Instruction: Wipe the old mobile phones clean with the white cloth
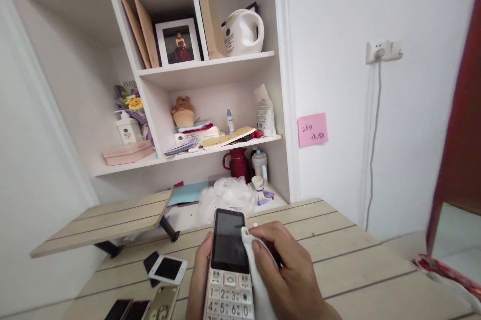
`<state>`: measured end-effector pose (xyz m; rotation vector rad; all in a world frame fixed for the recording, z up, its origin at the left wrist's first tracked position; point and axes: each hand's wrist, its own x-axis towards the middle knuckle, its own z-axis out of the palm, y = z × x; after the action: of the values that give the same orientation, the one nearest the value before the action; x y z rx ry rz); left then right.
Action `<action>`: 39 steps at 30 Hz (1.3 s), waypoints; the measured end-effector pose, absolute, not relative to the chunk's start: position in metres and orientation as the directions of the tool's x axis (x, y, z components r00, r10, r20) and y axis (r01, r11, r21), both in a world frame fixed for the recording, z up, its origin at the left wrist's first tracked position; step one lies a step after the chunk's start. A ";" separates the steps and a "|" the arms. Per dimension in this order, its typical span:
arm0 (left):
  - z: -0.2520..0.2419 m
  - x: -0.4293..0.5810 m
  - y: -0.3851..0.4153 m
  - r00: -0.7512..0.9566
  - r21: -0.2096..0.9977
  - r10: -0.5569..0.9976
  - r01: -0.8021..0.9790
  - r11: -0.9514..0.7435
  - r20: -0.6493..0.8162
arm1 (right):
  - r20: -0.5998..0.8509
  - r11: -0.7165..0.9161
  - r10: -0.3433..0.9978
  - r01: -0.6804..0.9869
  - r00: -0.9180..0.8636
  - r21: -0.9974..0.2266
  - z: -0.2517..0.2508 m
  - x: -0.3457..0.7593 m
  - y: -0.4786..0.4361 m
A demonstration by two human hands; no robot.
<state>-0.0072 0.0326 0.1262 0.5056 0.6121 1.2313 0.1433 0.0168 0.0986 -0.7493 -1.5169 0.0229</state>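
Observation:
A keypad mobile phone (228, 247) with a dark screen and large number keys stands upright at the bottom centre. My left hand (200, 275) is closed round it from the left side and behind; most of those fingers are hidden. In my right hand (287, 267) a white cloth (259, 280) is pinched between thumb and fingers. The cloth touches the right edge of the phone beside its screen and hangs down along that side.
On the slatted wooden table (345, 255), a white smartphone (169, 269) overlaps a dark one. A gold phone (162, 302) lies nearer, beside several dark phones. A raised wooden stand (112, 220) is at left. White shelves (210, 77) hold a red jug (238, 164) and other items.

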 end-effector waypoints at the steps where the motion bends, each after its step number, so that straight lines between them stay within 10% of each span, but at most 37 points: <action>1: 0.127 -0.007 0.032 0.217 0.662 0.959 -0.693 0.284 -0.184 | 0.867 0.765 0.486 0.425 0.112 -0.484 0.099 0.143 0.016; 8: 0.130 0.007 0.016 0.371 0.621 0.873 -0.615 0.486 -0.315 | 0.749 0.640 0.630 0.410 0.205 -0.650 0.099 0.155 0.019; 14: 0.122 0.004 0.019 0.512 0.480 0.766 -0.596 0.643 -0.390 | 0.816 0.709 0.565 0.433 0.124 -0.557 0.105 0.157 0.017; 19: 0.121 -0.011 0.023 0.398 0.608 0.823 -0.555 0.568 -0.405 | 0.860 0.814 0.502 0.383 -0.088 -0.436 0.108 0.151 0.013; 25: 0.128 -0.006 0.020 0.681 0.695 0.667 -0.322 0.643 -0.302 | 0.829 0.690 0.536 0.485 0.158 -0.538 0.107 0.166 0.021; 33: 0.143 0.000 0.015 0.408 0.516 0.744 -0.541 0.664 -0.530 | 0.864 0.819 0.490 0.400 -0.115 -0.412 0.109 0.154 0.011; 39: 0.145 0.004 0.012 0.474 0.448 0.747 -0.602 0.661 -0.466 | 0.857 0.746 0.515 0.483 0.017 -0.458 0.106 0.157 0.014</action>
<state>0.0036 0.0125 0.1450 0.2347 0.6852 0.8348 0.1566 0.0141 0.1058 -0.8190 -1.6129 0.0290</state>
